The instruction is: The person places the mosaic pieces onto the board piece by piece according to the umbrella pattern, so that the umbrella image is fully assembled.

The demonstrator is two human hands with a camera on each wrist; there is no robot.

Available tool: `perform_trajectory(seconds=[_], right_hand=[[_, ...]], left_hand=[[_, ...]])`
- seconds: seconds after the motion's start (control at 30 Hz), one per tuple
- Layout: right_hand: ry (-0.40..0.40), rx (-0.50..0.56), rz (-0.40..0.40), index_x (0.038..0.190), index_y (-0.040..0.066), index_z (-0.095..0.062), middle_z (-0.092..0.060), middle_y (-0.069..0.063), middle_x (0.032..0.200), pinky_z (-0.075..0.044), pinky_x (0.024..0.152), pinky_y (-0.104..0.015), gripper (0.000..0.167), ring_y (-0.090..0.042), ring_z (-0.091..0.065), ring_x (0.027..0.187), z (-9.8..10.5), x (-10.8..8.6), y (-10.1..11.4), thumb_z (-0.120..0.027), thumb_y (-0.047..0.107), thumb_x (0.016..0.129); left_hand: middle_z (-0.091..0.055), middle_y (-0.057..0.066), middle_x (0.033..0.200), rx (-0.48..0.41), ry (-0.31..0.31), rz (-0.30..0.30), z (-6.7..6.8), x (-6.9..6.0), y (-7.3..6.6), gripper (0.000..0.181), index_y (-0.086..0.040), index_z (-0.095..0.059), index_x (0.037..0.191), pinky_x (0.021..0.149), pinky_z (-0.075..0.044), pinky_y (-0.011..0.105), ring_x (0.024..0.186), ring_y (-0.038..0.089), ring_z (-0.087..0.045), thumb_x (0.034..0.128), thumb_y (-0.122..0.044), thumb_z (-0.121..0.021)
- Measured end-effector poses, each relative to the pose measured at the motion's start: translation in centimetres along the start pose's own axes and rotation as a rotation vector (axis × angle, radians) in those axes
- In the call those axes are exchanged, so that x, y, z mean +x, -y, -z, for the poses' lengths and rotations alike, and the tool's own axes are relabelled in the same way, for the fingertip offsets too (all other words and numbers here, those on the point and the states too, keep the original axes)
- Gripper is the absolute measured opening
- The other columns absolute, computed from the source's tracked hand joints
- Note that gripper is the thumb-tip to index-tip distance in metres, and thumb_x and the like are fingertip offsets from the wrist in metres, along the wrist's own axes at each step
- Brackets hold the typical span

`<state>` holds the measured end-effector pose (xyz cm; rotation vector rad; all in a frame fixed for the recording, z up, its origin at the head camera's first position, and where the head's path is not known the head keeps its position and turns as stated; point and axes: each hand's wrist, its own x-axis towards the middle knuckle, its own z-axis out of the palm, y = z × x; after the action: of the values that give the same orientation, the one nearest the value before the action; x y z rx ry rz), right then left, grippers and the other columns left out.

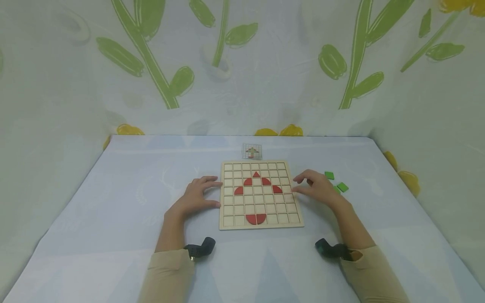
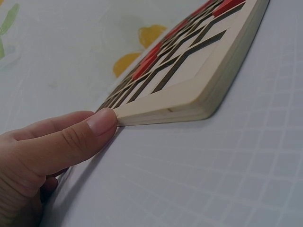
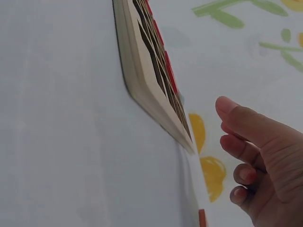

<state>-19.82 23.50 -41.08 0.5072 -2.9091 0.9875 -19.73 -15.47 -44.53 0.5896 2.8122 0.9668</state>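
The board lies flat on the pale table, between the hands. The left hand's spread, relaxed fingers touch its left edge; the right hand's, loosely bent and free, are beside its right. Red pieces sit on it, a card behind; green tiles lie rightward, flowered wall beyond.

The table is covered by a pale surface, on which faint bluish triangles are printed. Near its middle, a square board is laid flat. Just beyond the far edge of the board, a small card is placed. To the right, green tiles are grouped, one partly hidden.
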Motion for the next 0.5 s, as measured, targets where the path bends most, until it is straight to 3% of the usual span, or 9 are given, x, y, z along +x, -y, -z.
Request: perform_trajectory(seconds=[0.23, 0.5], right_hand=[[-0.029, 0.007, -0.058, 0.105, 0.005, -0.067, -0.064, -0.01, 0.098, -0.038, 0.063, -0.026, 0.031, -0.02, -0.044, 0.077, 1.1, -0.2, -1.0, -0.076, 0.02, 0.08], [-0.044, 0.018, -0.128, 0.11, 0.005, -0.065, -0.063, -0.01, 0.107, -0.04, 0.072, -0.031, 0.036, -0.021, -0.045, 0.085, 2.0, -0.6, -2.4, -0.075, 0.026, 0.081]], left_hand=[[-0.043, 0.007, 0.145, 0.003, -0.004, -0.013, 0.0, 0.0, 0.1, 0.066, -0.018, -0.058, 0.13, 0.105, -0.029, 0.053, 0.131, 0.031, -0.035, 0.0722, -0.041, -0.078], [-0.042, 0.006, 0.145, 0.0, 0.003, -0.012, 0.1, 0.0, 0.0, 0.065, -0.018, -0.058, 0.131, 0.105, -0.027, 0.053, 0.131, 0.031, -0.035, 0.073, -0.04, -0.078]])
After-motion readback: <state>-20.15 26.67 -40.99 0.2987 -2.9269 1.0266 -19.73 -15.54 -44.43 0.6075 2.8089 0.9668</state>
